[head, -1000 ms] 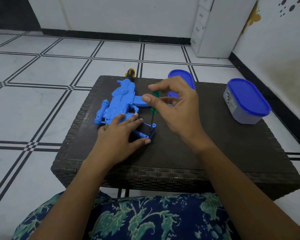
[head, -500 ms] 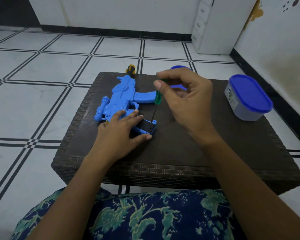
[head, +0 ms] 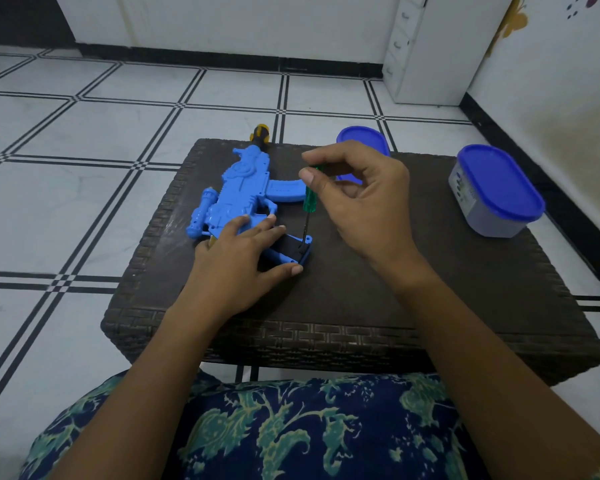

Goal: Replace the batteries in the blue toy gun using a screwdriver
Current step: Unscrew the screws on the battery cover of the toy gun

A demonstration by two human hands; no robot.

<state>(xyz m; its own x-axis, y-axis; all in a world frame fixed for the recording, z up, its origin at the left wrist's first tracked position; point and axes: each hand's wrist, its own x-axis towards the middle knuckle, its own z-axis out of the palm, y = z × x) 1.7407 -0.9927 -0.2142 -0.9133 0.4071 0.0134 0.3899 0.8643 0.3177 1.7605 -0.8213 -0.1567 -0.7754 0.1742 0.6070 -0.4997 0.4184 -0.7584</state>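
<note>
The blue toy gun [head: 243,195], glossy moulded plastic with ribbed detail, lies flat on the dark woven-wicker table [head: 430,289]. The left hand [head: 236,261] presses on its grip, fingers [head: 271,233] straight and spread. Just right of them, the right hand [head: 361,206] pinches the translucent green handle of a slim screwdriver [head: 309,199] between thumb and curled fingers [head: 326,155]. Its thin metal shaft stands nearly upright, tip at the blue rim of a dark rectangular panel on the grip's end. Beyond the right fingers lies a rounded blue lid [head: 361,140]. Well apart to their right stands an oblong grey tub [head: 492,220], lidded in blue.

A dark woven tabletop [head: 499,271] carries the blue toy gun [head: 243,188], a blue-lidded tub [head: 496,192] near its right edge, and a second blue-lidded tub [head: 362,142] at its far edge.
</note>
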